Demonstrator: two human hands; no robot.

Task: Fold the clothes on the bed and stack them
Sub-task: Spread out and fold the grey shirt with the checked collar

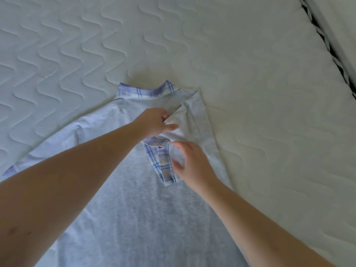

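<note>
Over on the left side of the bed [250, 54], which is a bare quilted mattress with a wavy stitch pattern, the left sleeve cuff [9, 171] of a light grey shirt [134, 209] pokes out in blue and purple plaid, lying flat on the mattress. The shirt itself is spread out in the middle of the bed, running down toward the near edge, with the plaid collar [144, 91] at its far end pointing toward the far edge. Moving right, the left hand [154, 124] reaches across the shirt's upper part and its grip is closed on a fold of the grey sleeve fabric, thumb on top and fingers tucked under the cloth. Just right of that, the right sleeve [192, 116] is folded inward over the body of the shirt, with its plaid cuff [161, 160] lying on the chest area. The right hand [192, 162] sits right next to that cuff, fingers curled with the fingertips on the sleeve fabric; honestly I can't tell if it's really pinching the cloth or just pressing on it. Far right, toward the far right corner, there's the mattress edge with a dark patterned trim [327, 47].
</note>
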